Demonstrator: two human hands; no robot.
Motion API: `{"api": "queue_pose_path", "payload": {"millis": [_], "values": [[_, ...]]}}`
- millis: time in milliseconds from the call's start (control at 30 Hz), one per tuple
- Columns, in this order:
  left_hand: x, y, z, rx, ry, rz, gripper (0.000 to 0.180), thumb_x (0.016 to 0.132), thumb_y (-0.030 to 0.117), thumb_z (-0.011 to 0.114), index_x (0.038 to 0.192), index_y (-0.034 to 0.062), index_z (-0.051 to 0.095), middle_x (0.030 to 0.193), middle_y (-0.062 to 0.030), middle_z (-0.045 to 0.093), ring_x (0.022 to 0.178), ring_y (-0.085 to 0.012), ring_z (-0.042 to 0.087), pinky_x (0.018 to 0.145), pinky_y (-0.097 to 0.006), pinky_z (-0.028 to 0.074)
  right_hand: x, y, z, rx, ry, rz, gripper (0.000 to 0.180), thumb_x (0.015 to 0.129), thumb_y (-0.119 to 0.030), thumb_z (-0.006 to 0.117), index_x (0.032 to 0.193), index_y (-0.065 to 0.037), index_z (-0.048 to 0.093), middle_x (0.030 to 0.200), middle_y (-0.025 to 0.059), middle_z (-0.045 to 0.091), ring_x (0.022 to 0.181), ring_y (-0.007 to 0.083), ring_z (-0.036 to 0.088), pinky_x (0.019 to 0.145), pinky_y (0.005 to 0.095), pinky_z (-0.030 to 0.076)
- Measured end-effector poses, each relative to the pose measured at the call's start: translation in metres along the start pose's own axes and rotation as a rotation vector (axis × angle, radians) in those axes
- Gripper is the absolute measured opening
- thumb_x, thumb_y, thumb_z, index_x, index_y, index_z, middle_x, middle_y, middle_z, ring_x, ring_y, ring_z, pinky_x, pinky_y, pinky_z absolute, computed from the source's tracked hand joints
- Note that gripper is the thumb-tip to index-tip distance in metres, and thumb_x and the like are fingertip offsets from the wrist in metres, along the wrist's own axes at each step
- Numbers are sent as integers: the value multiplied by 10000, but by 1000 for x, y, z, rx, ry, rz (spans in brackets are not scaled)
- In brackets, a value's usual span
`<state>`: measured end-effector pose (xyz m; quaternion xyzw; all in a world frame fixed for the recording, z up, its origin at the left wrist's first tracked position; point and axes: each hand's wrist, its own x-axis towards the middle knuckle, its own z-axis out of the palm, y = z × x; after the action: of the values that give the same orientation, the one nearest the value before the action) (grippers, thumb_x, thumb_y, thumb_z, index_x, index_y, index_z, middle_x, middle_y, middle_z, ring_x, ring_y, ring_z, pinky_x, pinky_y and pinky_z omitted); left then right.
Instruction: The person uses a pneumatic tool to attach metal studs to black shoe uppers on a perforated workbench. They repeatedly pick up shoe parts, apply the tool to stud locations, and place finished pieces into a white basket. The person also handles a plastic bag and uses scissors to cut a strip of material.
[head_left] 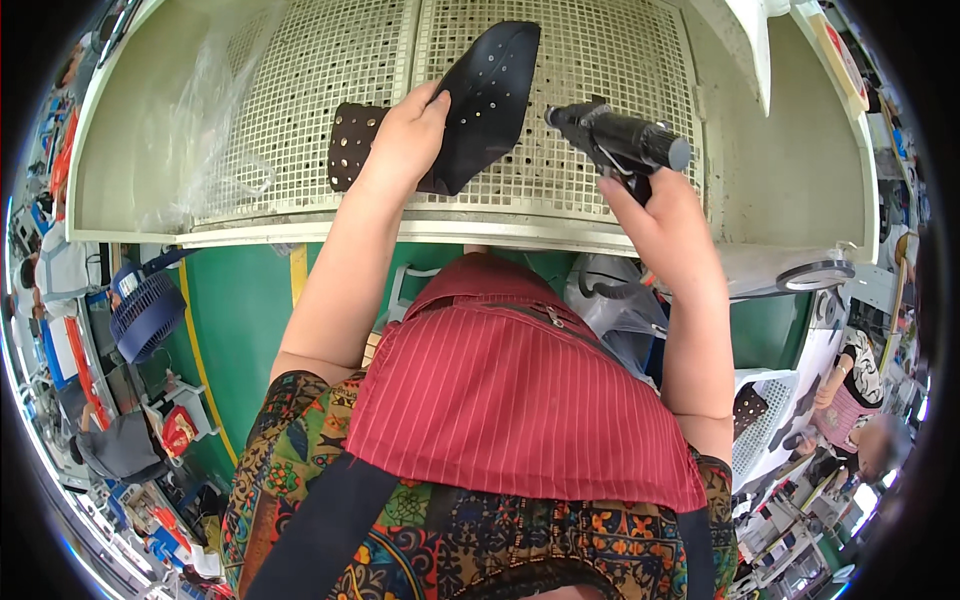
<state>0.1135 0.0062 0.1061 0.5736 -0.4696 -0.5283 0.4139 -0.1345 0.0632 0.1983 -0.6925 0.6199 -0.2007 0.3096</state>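
Observation:
My left hand (412,135) is closed on the edge of a black sheet piece (490,100) dotted with small metal rivets, tilted up above a perforated grid. A dark brown panel (352,148) with larger round studs shows on the other side of that hand; whether it joins the black piece I cannot tell. Gripped in my right hand (665,215) is a black spray gun (625,138). Its nozzle points left toward the black piece, with a gap between them. The trigger fingers are mostly hidden behind the gun.
The pale perforated grid (300,60) lies inside a cream-coloured booth (810,190) with raised side walls. Clear plastic film (190,150) hangs at its left. A blue fan (148,310) stands left on the green floor. At right are a white crate (765,440) and another person (850,400).

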Motion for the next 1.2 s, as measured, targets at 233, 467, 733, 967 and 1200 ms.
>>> {"api": "queue_pose_path", "payload": {"millis": [233, 467, 733, 967, 1200], "values": [[-8, 7, 6, -41, 43, -33, 351, 945, 164, 453, 1238, -24, 502, 1141, -98, 593, 1034, -143, 552, 894, -254, 428, -4, 18, 2, 64, -91, -105, 326, 804, -208, 625, 1059, -14, 563, 786, 190, 610, 705, 352, 584, 658, 400, 463], [-6, -8, 2, 286, 132, 127, 325, 937, 217, 439, 1156, 3, 548, 986, -198, 636, 930, -288, 609, 830, -334, 452, -3, 20, -4, 53, -45, -69, 320, 801, -201, 633, 1047, -8, 567, 826, 205, 616, 756, 368, 591, 689, 394, 470], [-26, 17, -22, 649, 450, 254, 367, 927, 298, 448, 1123, 9, 563, 978, -234, 621, 948, -383, 590, 831, -397, 448, -20, 22, -8, 194, -71, -127, 327, 794, -157, 648, 1070, -1, 572, 836, 141, 629, 758, 258, 594, 717, 347, 463], [-2, 105, -101, 876, 819, 508, 412, 907, 368, 500, 1088, 8, 589, 996, -214, 628, 939, -372, 585, 823, -387, 446, -32, 47, -17, 372, -41, 142, 268, 802, -154, 655, 993, 28, 608, 852, 104, 645, 788, 157, 574, 755, 305, 457], [-2, 140, -137, 916, 779, 670, 372, 918, 314, 497, 1135, 23, 582, 1042, -162, 638, 948, -290, 603, 841, -319, 441, -40, 60, -7, 424, -22, 189, 276, 812, -174, 661, 977, 41, 607, 838, 97, 642, 776, 138, 562, 731, 289, 455]]}}
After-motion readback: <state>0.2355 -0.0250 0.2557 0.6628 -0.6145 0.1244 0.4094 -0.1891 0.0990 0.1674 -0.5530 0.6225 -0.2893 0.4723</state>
